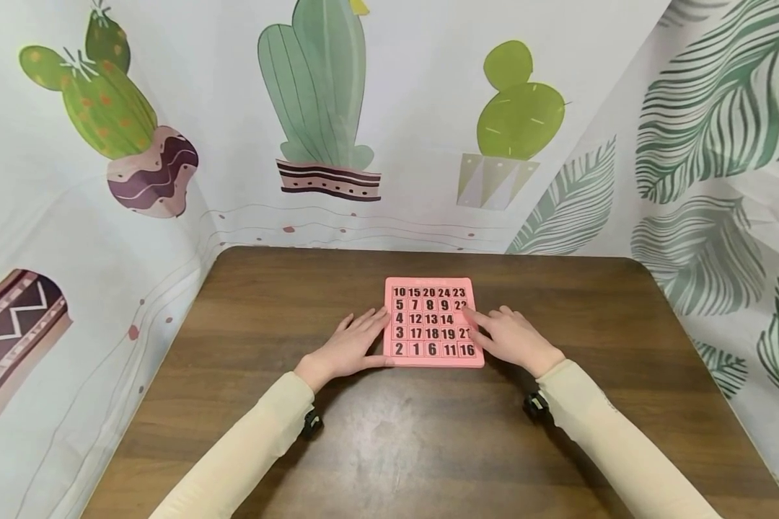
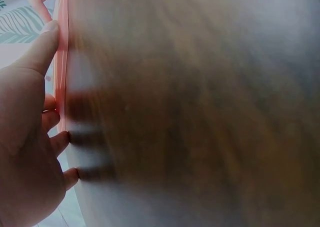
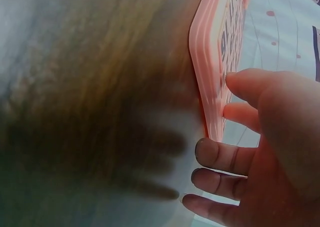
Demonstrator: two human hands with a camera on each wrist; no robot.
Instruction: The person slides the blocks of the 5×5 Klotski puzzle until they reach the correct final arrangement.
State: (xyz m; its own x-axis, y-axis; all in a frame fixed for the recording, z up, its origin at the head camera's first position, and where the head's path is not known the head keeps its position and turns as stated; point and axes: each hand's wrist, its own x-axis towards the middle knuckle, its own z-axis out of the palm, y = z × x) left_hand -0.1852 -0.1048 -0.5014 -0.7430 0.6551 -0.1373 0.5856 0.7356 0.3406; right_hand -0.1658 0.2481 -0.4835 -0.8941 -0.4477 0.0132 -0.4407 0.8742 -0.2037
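Observation:
A pink number sliding puzzle (image 1: 431,326) lies flat on the wooden table, its black-numbered tiles set in rows. The top row reads 10, 15, 20, 24, 23. My left hand (image 1: 350,344) rests along the puzzle's left side, fingers extended, thumb at the near left corner. In the left wrist view, the thumb of that hand (image 2: 25,117) meets the pink edge. From the right, my right hand (image 1: 513,335) reaches over the puzzle's border. Its index finger touches near tile 22 and its thumb lies by tile 21, partly covering both. The other fingers of the right hand (image 3: 270,142) extend beside the frame.
The dark brown table (image 1: 389,447) has rounded far corners. Behind and beside it hangs a white cloth (image 1: 422,108) printed with cacti and leaves. A small black device (image 1: 311,423) is under the left wrist, another black device (image 1: 536,405) under the right.

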